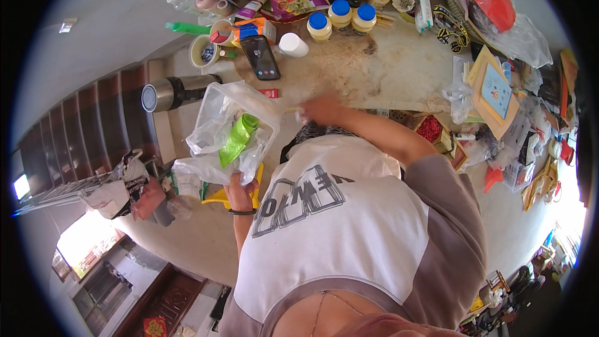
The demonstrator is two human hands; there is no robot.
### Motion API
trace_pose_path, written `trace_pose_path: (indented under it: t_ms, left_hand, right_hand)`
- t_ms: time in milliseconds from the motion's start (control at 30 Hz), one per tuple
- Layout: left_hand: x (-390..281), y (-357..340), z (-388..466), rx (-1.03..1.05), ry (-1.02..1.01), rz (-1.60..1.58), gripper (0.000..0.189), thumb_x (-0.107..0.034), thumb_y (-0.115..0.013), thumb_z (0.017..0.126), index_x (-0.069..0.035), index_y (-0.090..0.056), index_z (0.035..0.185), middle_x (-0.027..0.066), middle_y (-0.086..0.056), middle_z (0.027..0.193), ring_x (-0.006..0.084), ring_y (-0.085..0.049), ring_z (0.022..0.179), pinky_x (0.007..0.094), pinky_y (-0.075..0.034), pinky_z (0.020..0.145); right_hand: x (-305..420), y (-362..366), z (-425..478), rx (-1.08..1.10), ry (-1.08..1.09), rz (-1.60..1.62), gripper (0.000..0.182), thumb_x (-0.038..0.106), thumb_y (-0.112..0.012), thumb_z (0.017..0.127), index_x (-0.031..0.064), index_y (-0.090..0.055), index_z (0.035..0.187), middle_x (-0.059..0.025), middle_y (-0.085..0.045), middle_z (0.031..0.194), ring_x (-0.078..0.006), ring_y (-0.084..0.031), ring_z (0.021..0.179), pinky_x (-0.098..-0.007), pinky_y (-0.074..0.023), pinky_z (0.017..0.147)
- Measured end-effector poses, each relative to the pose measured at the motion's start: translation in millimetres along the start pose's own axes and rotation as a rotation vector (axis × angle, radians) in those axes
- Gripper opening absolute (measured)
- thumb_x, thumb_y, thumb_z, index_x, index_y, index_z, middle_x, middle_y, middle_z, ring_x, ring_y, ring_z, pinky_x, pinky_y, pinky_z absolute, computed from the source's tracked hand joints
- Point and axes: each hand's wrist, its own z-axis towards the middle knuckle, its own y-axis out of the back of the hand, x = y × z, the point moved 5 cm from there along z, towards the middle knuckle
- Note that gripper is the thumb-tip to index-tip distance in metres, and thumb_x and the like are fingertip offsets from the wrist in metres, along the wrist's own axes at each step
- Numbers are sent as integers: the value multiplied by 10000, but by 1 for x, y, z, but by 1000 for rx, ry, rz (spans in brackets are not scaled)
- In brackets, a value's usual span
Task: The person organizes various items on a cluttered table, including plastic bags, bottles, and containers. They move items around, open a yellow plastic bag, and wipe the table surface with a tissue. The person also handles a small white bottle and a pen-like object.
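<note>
At the left, my left hand (241,192) grips the edge of a clear plastic bag (199,167). The bag lines a translucent white plastic bin (266,117), which is tilted beside the table's front edge. A bright green plastic wrapper (237,139) lies over the bag at the bin's mouth. My right hand (322,108) is blurred by motion at the front edge of the table (398,75), over my lap. Something small and pale shows at its fingers, too blurred to name. A small red box (268,93) lies on the table near the bin.
A steel thermos (178,91) lies at the table's left. Behind the bin are a smartphone (260,57), a white cup (293,45) and a paper cup of batteries (204,51). Several blue-lidded jars (340,15) stand farther back. Envelopes (495,91) lie at the right edge.
</note>
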Motion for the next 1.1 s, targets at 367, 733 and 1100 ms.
trace_pose_path:
  t_ms: [367,733,1100]
  left_hand:
    - [8,0,0,-28,-30,-6,315,-234,-526,942,34,-621,1077,127,-627,745,234,-586,540,347,-473,488]
    - [4,-25,5,-34,-50,-10,299,-238,-546,929,17,-654,1043,120,-666,805,220,-614,583,345,-480,491]
    - [10,-35,17,67,23,-8,543,-126,-604,882,-44,-486,1405,130,-636,1103,252,-693,810,363,-586,486]
  right_hand:
    - [-148,67,-113,-520,-966,3,293,133,-543,953,90,-693,1200,-160,-708,1156,-375,-685,1044,-471,-561,895]
    - [-92,63,-112,-515,-506,-75,338,42,-598,881,145,-723,1177,-112,-652,1001,-320,-682,1002,-444,-575,820]
    - [3,-37,-18,-239,-56,84,99,152,-634,856,96,-713,838,-95,-679,764,-293,-707,853,-443,-575,788]
